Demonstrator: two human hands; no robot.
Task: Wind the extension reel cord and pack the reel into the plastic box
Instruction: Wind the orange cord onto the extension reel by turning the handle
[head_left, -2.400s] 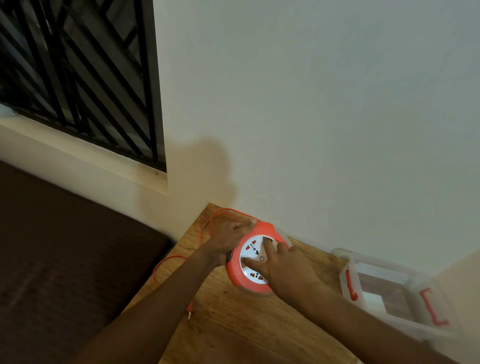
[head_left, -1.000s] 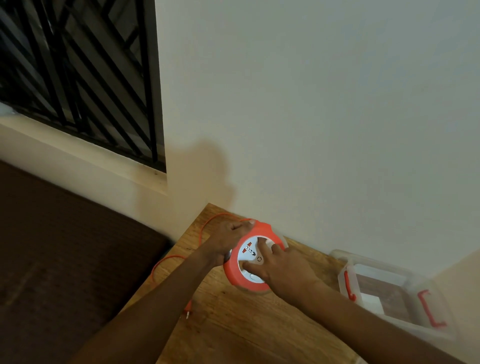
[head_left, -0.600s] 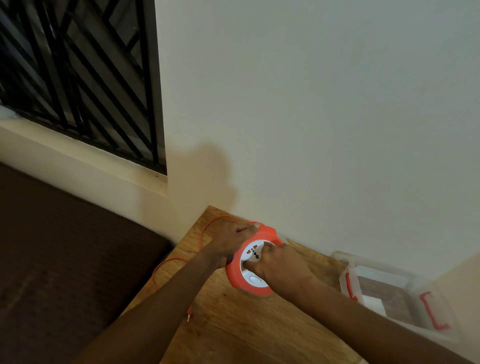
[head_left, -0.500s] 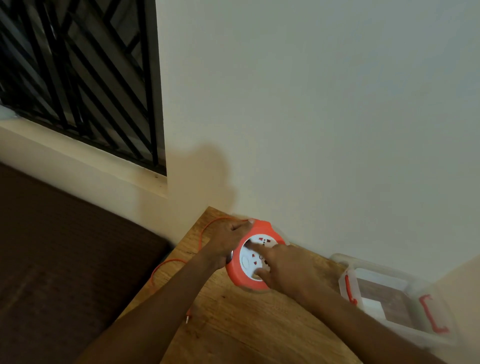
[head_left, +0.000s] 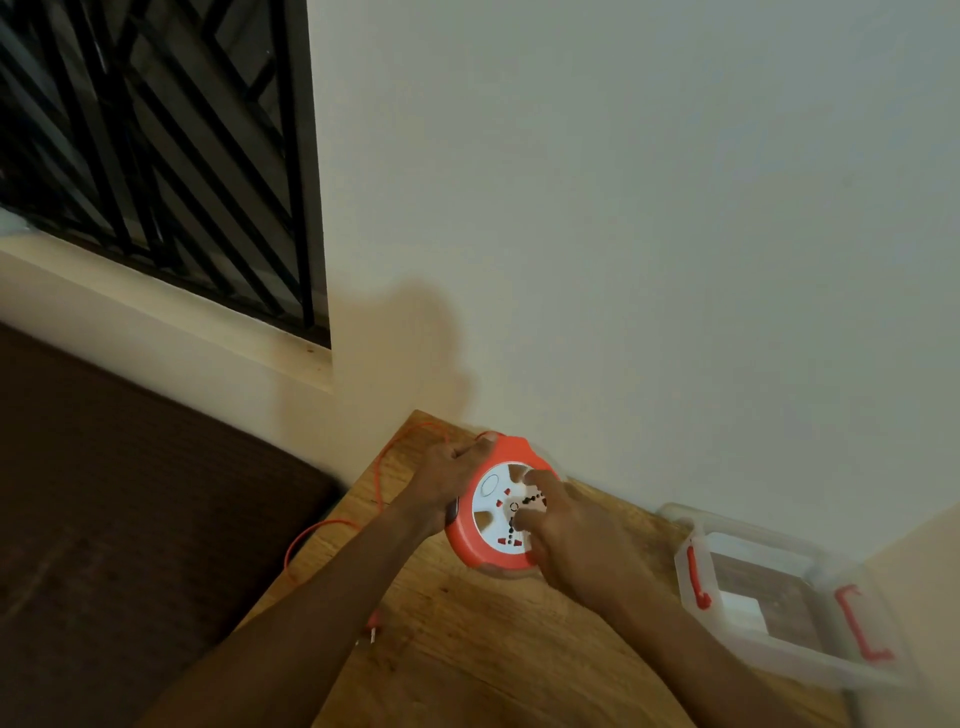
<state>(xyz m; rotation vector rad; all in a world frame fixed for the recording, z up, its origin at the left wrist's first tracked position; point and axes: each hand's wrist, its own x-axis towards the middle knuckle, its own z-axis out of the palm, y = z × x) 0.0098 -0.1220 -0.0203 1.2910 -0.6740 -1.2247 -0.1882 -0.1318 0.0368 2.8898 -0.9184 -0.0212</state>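
Observation:
An orange extension reel with a white socket face lies on the wooden table near the wall. My left hand grips the reel's left rim. My right hand rests on the white face with fingers pressed into its recesses. A thin orange cord loops off the table's left edge and back, ending in a plug beside my left forearm. The clear plastic box with red latches stands open to the right.
A cream wall rises directly behind the table. A window with a black metal grille is at upper left. A dark brown surface lies below and left of the table.
The white face has turned under my right hand, whose fingers have shifted around it. My left hand has kept its hold on the rim. The cord loop has changed little.

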